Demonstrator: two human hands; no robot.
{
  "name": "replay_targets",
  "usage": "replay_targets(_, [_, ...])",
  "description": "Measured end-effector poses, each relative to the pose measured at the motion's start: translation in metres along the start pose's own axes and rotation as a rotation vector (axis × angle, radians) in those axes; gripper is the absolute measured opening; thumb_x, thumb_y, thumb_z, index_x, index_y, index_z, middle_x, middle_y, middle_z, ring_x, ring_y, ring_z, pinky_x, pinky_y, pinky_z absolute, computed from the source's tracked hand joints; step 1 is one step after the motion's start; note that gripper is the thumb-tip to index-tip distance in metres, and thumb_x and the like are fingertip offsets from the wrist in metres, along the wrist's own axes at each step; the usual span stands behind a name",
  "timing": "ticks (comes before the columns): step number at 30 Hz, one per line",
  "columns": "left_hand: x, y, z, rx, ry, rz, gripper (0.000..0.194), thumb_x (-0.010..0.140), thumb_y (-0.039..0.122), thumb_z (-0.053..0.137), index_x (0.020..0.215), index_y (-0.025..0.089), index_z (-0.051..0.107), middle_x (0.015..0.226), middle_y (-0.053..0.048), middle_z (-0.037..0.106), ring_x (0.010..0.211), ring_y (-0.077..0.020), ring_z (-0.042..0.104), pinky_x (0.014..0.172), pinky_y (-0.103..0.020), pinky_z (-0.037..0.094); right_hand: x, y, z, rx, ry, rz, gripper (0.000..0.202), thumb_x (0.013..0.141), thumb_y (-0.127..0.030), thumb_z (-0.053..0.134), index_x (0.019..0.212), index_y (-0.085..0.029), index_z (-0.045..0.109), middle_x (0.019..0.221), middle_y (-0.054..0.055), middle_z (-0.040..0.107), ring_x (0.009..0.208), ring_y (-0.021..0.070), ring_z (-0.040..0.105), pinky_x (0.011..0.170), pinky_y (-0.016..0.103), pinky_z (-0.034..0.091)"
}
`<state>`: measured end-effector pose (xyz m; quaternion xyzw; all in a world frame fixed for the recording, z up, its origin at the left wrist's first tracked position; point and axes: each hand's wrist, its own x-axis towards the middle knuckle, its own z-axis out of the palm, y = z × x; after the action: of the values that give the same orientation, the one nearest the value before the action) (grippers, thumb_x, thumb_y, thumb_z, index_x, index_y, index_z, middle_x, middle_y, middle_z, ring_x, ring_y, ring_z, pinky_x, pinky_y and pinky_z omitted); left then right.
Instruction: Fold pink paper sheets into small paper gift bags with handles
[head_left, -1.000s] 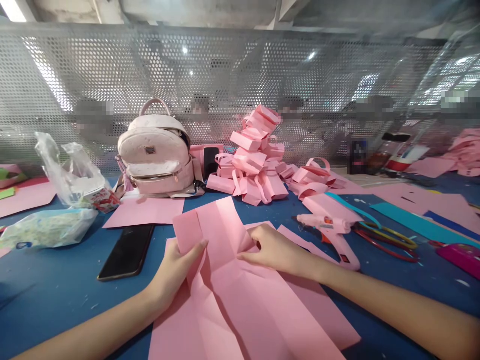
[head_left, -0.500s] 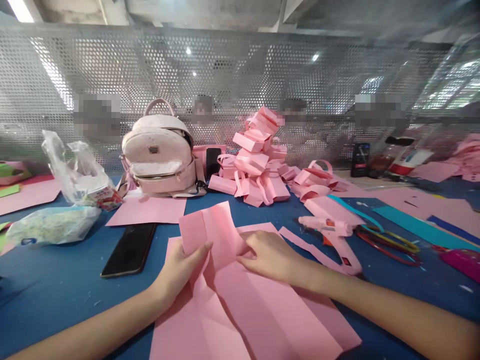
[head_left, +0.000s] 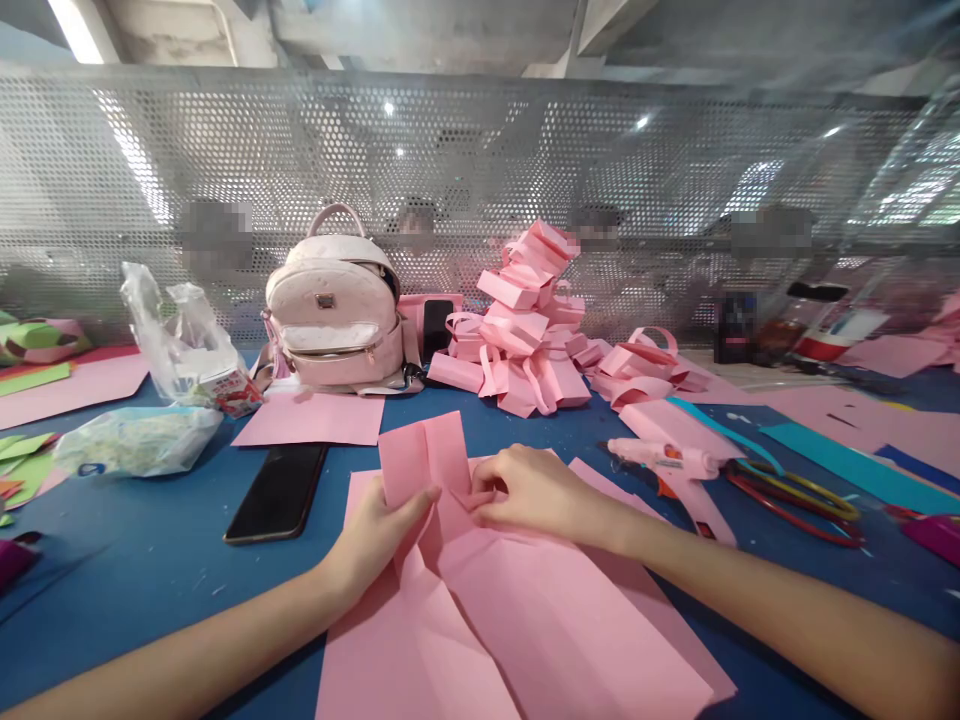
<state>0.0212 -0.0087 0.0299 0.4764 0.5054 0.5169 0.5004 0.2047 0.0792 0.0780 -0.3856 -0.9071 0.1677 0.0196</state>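
A creased sheet of pink paper (head_left: 555,590) is held up at its far end, where folded flaps stand upright. My left hand (head_left: 382,530) grips the left flap, thumb on the near face and fingers behind. On the right side of the same end, my right hand (head_left: 525,490) pinches an edge of the paper between thumb and curled fingers. Under it another pink sheet (head_left: 345,640) lies on the table. To the right of my right hand rests a pink glue gun (head_left: 679,465), its nozzle pointing left.
Left of my hands lies a black phone (head_left: 276,495), with a plastic packet (head_left: 139,440) beyond it. At the back stand a pale backpack (head_left: 334,310) and a heap of folded pink paper boxes (head_left: 517,330). Coloured cords (head_left: 802,500) and a turquoise strip (head_left: 847,455) lie right.
My right hand's fingers have curled more at the paper's right edge, and the raised flaps stand straighter. The whole view has shifted slightly, so the scene sits further right.
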Motion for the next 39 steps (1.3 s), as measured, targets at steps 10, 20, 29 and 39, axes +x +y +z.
replay_targets(10, [-0.001,-0.005,-0.001,0.046,0.006,0.015,0.035,0.089,0.043,0.066,0.103,0.013,0.075,0.091,-0.009,0.077,0.085,-0.0263,0.07,0.071,-0.03,0.055,0.015,-0.001,-0.014,-0.061,-0.124,-0.042,0.025,0.072,-0.049,0.072,0.067,-0.025,0.074,0.066,-0.002,0.069,0.065,0.0162,0.059,0.052,0.026,0.028])
replay_targets(20, [-0.004,-0.001,-0.002,0.031,-0.018,0.079,0.031,0.087,0.039,0.067,0.104,0.015,0.076,0.098,-0.008,0.078,0.091,-0.0262,0.071,0.078,-0.03,0.056,0.032,-0.012,-0.023,-0.219,-0.231,-0.115,0.054,0.073,-0.068,0.065,0.05,-0.02,0.056,0.052,0.0,0.055,0.057,0.0168,0.054,0.052,0.029,0.025])
replay_targets(29, [-0.004,0.003,0.0,-0.001,0.008,0.062,0.029,0.082,0.035,0.073,0.101,0.014,0.077,0.097,-0.009,0.078,0.09,-0.0264,0.071,0.078,-0.031,0.056,0.038,-0.01,-0.015,-0.244,-0.191,-0.065,0.061,0.064,-0.075,0.067,0.086,-0.018,0.066,0.088,0.009,0.069,0.08,0.0281,0.065,0.056,0.028,0.032])
replay_targets(39, [-0.008,-0.003,-0.002,-0.148,0.059,-0.014,0.043,0.084,0.047,0.073,0.111,0.013,0.073,0.105,-0.013,0.076,0.093,-0.0293,0.072,0.082,-0.036,0.056,0.023,-0.019,-0.01,-0.093,-0.054,0.011,0.054,0.063,-0.066,0.074,0.088,-0.018,0.063,0.09,0.009,0.07,0.081,0.0293,0.065,0.056,0.029,0.033])
